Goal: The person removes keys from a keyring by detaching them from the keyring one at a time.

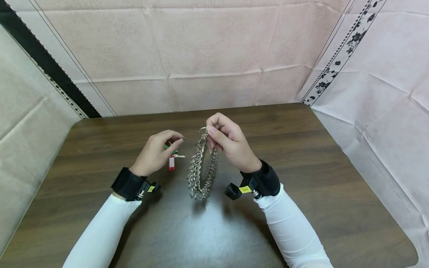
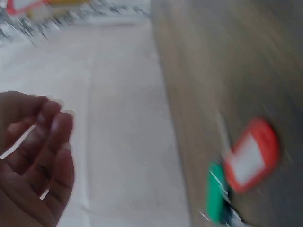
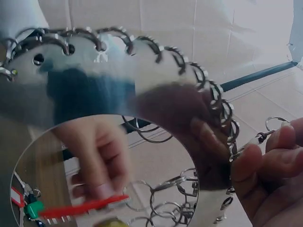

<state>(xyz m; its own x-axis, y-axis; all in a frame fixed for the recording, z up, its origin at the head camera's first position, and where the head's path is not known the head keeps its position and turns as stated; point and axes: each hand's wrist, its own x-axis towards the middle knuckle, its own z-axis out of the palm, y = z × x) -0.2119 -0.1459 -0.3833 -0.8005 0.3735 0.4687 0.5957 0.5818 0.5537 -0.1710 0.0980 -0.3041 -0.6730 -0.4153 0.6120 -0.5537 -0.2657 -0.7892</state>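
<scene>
My right hand (image 1: 232, 143) pinches the small loop at the top of a large metal key ring (image 1: 193, 174), a flat shiny band hung with many split rings. The key ring hangs upright above the table. To its left, my left hand (image 1: 153, 152) hovers with loosely curled fingers, and nothing shows between them in the left wrist view. Below that hand are a red key tag (image 1: 172, 163) with a white label, a key (image 1: 180, 156) and a green tag (image 2: 215, 191). Through the band's hole, the right wrist view shows a red strip (image 3: 85, 206) near my left thumb.
A brown wooden table (image 1: 328, 178) lies beneath both hands. Pale patterned cloth (image 1: 207, 56) stands behind it and along both sides. Each wrist wears a black strap with a small camera (image 1: 237, 190).
</scene>
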